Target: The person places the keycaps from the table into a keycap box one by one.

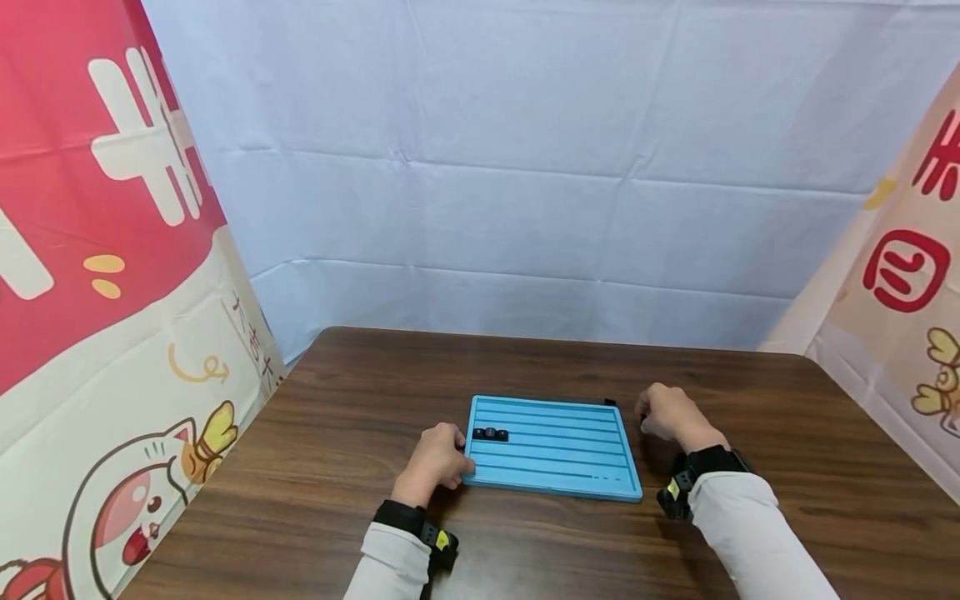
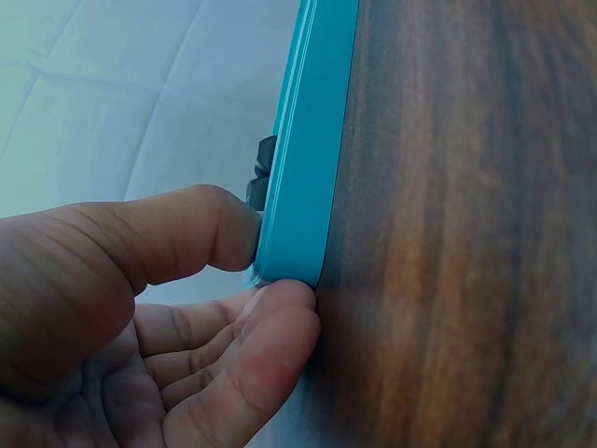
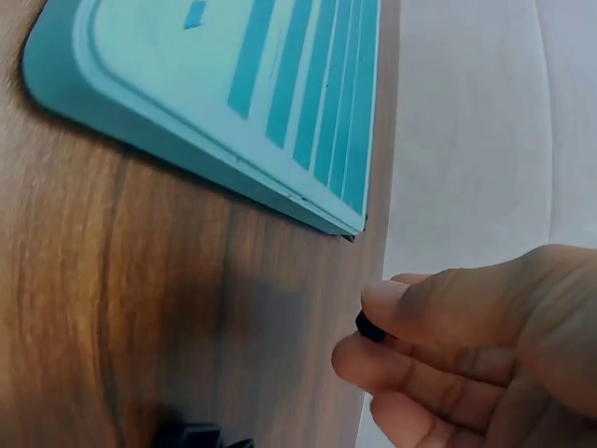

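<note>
A light-blue ridged board (image 1: 555, 454) lies on the table, with several small black blocks (image 1: 491, 434) in a row at its left side. My left hand (image 1: 437, 457) grips the board's left edge near the front corner. In the left wrist view its thumb (image 2: 219, 229) rests on the rim and fingertips (image 2: 280, 341) touch the side wall. Right of the board, my right hand (image 1: 671, 414) is held apart from it. Between thumb and forefinger it pinches a small black block (image 3: 369, 326), mostly hidden by the fingers.
The board lies on a dark wooden table (image 1: 360, 400). A black piece (image 1: 611, 402) shows behind its far right corner. Dark objects (image 3: 198, 435), unclear in kind, appear at the right wrist view's bottom edge. A pale blue cloth (image 1: 510, 183) hangs behind; printed cloths flank both sides.
</note>
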The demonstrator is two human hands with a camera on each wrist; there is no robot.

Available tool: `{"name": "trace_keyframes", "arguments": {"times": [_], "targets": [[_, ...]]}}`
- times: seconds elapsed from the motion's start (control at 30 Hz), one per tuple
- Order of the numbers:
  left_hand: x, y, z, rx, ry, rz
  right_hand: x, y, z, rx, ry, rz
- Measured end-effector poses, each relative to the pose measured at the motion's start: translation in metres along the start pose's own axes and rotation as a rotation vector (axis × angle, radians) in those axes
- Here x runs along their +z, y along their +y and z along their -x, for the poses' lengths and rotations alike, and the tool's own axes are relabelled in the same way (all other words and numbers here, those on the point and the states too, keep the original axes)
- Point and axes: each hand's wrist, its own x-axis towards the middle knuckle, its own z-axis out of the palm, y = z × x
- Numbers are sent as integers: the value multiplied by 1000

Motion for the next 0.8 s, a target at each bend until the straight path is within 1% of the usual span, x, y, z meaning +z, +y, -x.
{"name": "trace_keyframes", "arguments": {"times": [0.2, 0.33, 0.6, 0.8], "targets": [[0, -1, -1, -5, 12, 3, 0, -2, -2, -27, -5, -23], [1, 0, -1, -6, 7, 13, 2, -1, 0, -44, -7, -47], [1, 0, 0, -14, 22, 9, 11, 5, -1, -107, 30, -137], [1, 0, -2, -11, 18, 17, 17, 11, -3, -143, 52, -189]]}}
